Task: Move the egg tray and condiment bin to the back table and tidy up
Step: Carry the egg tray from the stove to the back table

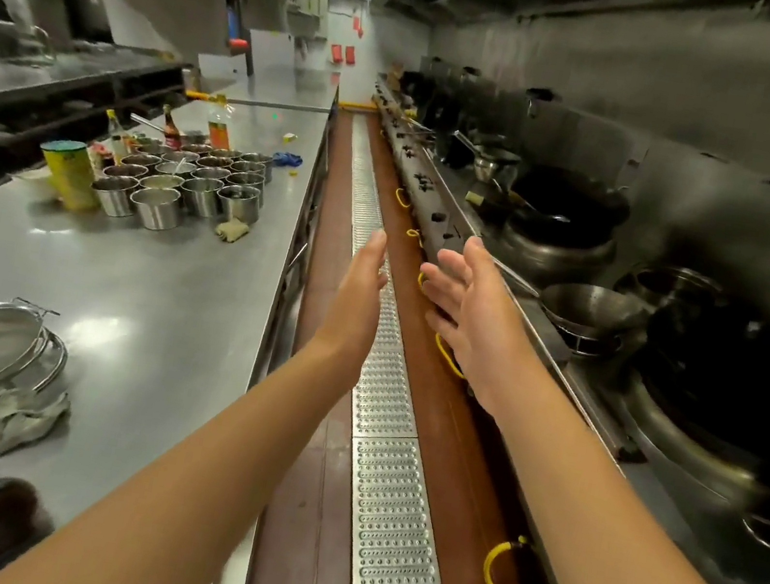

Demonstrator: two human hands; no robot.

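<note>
Both hands are out over the aisle, holding nothing; left hand (359, 287) has its fingers straight and together, palm turned inward; right hand (467, 305) has its fingers straight and slightly apart, palm facing the left one. Neither touches anything.

We see no egg tray in view; we cannot tell where it sits. The nearest thing to a condiment bin is the cluster of steel cups (192, 185) on the table (156, 304) to the left, ahead of us, with a yellow can (69, 172) just beside it and bottles (219, 126) behind; whether the cups stand in a bin, we cannot tell.

Judgement: the step in hand is the approach, nothing lifted yet. To do it well we would turn left and square up to the cups before reaching; take hold low and from both sides so the open cups stay level; mind the rag (232, 229) touching the front cup. The woks (565, 205) stand on the right across the aisle; keep elbows in when turning with a load.
</note>
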